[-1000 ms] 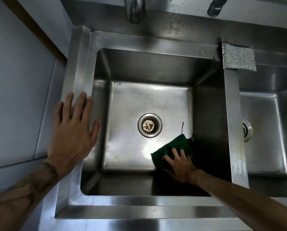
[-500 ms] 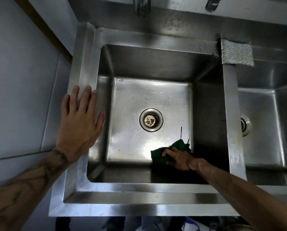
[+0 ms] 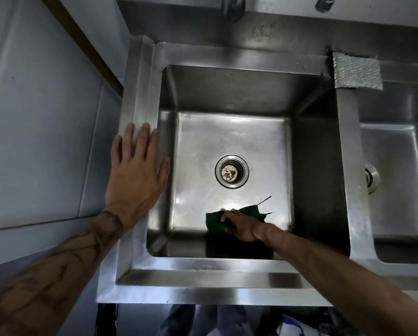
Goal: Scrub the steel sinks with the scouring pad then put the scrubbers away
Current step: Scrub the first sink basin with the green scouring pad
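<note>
**Scouring pad at the near edge of the left basin floor**

Your right hand (image 3: 245,225) reaches down into the square stainless-steel sink basin (image 3: 229,90) at the centre of the frame, fingers curled over the dark green scouring pad (image 3: 216,220) and pressing it against the basin floor near the front wall, below and slightly right of the round drain strainer (image 3: 231,171). Loose threads trail from the pad's upper right corner. Your left hand (image 3: 136,170) lies flat and open, fingers spread, on the sink's left rim, holding nothing. At the upper right of the frame, a silver mesh scrubber (image 3: 355,72) rests on the divider between this basin and the second steel basin (image 3: 397,180) at the right edge.
</note>
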Motion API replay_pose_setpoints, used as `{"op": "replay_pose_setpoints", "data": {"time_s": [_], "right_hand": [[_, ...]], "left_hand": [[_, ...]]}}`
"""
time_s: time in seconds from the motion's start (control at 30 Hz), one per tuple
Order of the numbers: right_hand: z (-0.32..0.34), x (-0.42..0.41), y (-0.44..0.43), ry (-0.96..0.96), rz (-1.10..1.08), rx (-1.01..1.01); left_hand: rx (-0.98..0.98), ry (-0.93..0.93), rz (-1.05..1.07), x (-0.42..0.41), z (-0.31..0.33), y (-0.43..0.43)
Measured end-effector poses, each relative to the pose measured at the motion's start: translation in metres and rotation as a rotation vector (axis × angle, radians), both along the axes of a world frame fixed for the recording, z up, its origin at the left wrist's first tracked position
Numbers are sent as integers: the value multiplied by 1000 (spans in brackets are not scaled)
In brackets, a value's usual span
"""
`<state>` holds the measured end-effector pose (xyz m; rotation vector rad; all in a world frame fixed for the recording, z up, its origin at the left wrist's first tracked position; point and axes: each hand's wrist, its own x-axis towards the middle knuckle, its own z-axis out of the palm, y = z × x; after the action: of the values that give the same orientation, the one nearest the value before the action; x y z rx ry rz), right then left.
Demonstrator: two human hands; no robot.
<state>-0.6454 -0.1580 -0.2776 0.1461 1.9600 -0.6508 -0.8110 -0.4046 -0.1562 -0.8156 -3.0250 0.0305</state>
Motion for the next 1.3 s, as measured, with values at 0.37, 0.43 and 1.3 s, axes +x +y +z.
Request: {"op": "replay_pose_setpoints", "data": {"time_s": [0.37,0.43,1.3], "right_hand": [[-10,-50,-110,38,-13,-102],[-7,-54,-112,28,-6,-107],[126,-22,-72,-14,-61,-265]], "left_hand": [[-19,-4,-10,-1,0,0],[-18,-3,-13,0,1,-2],[42,-76,-64,29,3,-33]]}}
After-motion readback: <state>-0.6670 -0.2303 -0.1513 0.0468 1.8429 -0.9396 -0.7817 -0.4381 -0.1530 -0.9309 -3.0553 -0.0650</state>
